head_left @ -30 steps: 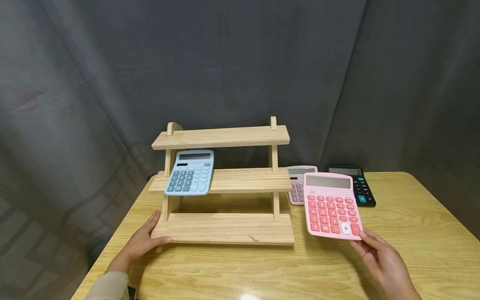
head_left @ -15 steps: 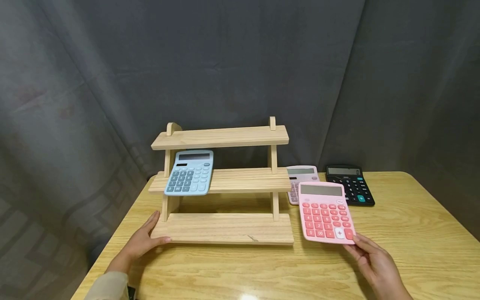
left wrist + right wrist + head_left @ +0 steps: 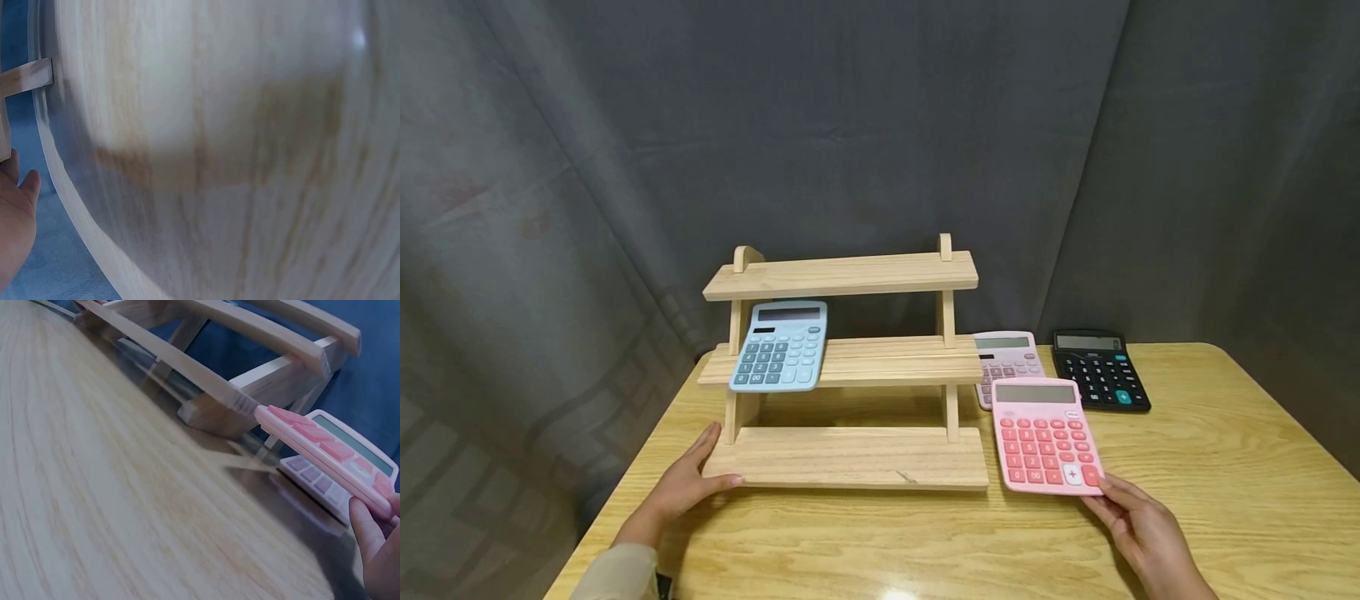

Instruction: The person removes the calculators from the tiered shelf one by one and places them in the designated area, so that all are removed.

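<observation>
My right hand [image 3: 1144, 529] pinches a pink calculator [image 3: 1033, 437] by its lower right corner. In the right wrist view the pink calculator [image 3: 334, 453] is raised and tilted above the table, its keys facing up. My left hand [image 3: 685, 483] rests against the left end of a three-tier wooden display shelf [image 3: 850, 457], thumb at the bottom board's front edge and fingers stretched along its side. In the left wrist view the left hand [image 3: 15, 219] shows only at the left edge. A light blue calculator [image 3: 778, 346] leans on the left of the middle tier.
A pale pink-purple calculator [image 3: 1006, 346] lies behind the shelf's right end, partly covered by the pink one. Beside it is a black calculator [image 3: 1097, 367]. The wooden table [image 3: 1225, 467] extends to the right, and a grey curtain [image 3: 865, 125] hangs behind.
My right hand has brought the pink calculator left and lower, nearer to the shelf's right end, uncovering more of the black calculator. The left hand has stayed in place.
</observation>
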A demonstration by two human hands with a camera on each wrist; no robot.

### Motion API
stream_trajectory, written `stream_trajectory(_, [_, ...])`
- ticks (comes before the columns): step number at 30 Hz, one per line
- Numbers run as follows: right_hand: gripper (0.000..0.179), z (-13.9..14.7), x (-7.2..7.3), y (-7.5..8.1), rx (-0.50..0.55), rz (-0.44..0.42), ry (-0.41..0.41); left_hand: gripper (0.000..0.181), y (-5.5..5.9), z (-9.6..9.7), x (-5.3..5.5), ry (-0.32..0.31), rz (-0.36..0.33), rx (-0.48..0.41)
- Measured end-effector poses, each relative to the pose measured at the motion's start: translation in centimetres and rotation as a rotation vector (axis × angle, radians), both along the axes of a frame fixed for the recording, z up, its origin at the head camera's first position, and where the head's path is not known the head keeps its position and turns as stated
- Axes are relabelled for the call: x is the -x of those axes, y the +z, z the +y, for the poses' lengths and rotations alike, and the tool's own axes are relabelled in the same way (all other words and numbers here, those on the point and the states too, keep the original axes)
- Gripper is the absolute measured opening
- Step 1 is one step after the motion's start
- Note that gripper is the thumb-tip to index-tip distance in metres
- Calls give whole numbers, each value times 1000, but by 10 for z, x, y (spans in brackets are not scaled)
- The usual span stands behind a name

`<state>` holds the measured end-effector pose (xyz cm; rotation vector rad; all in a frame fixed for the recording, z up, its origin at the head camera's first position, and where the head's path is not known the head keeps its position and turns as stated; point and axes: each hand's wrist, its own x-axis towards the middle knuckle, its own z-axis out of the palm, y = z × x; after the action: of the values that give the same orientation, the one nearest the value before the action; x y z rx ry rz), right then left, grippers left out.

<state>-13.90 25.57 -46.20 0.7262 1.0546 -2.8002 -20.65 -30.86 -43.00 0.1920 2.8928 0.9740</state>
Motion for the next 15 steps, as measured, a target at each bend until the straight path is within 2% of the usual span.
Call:
stream_trajectory(8, [48,-1,1,-3,-40,31,23,98,0,-1,0,4,-8,3])
stream_trajectory(15, [46,-2,3,-5,-4,77,37,97,-1,0,0,0,9,7])
